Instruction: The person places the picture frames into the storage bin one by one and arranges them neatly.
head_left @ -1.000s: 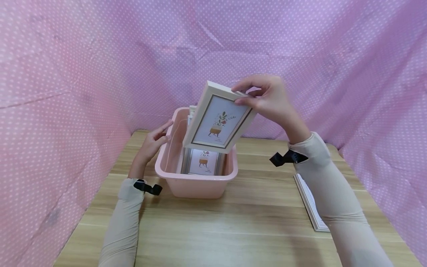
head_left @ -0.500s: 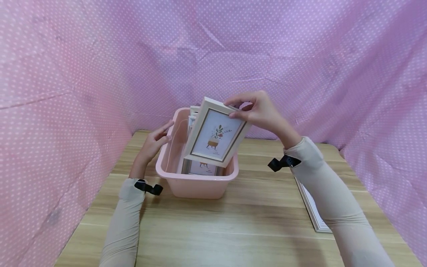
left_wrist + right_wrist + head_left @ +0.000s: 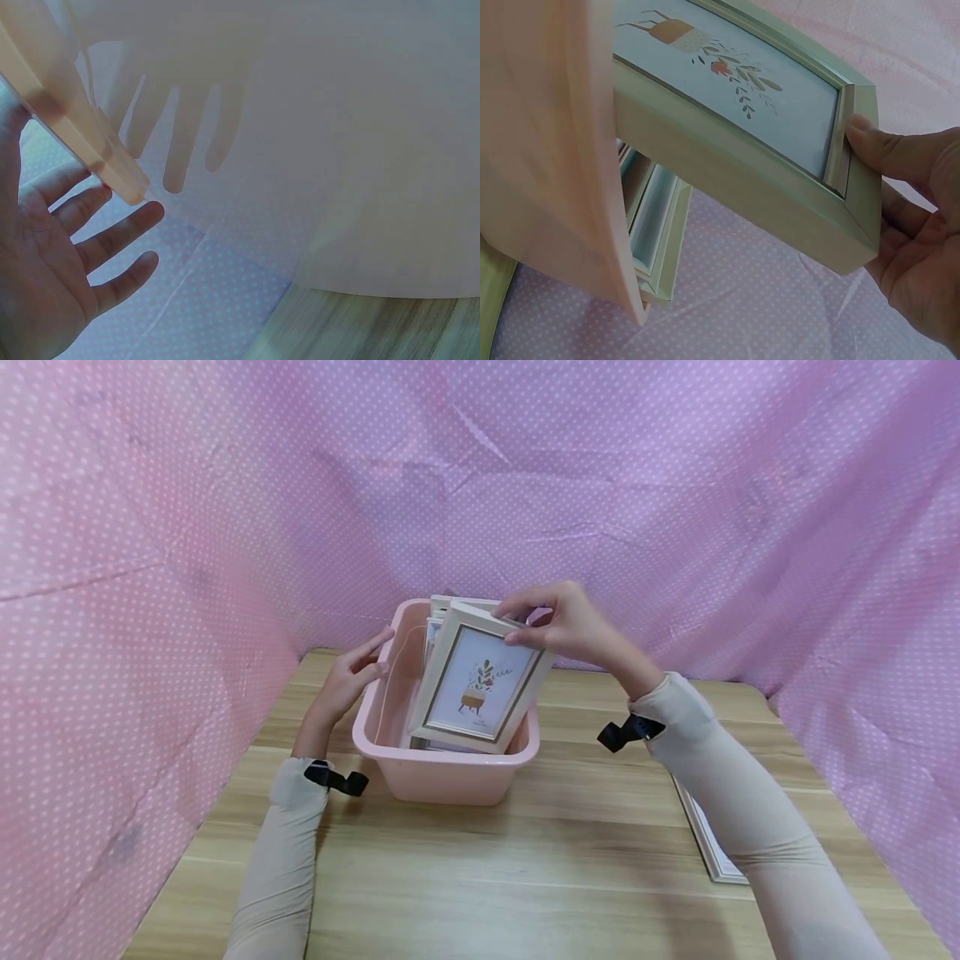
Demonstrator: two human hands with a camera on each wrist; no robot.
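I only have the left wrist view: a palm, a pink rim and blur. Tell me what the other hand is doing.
Observer: The right hand pinches the top corner of a white picture frame, thumb on its front.
Operator: Say where that frame sits.
Observer: It is tilted, with its lower part inside the pink bin and its top above the rim.
Operator: Report what else is in the bin.
Observer: More white frames stand behind the held one.
Operator: Now place my left hand for me.
Observer: The left hand rests with straight fingers against the bin's left rim. Another frame lies flat on the wooden table, partly under the right forearm.
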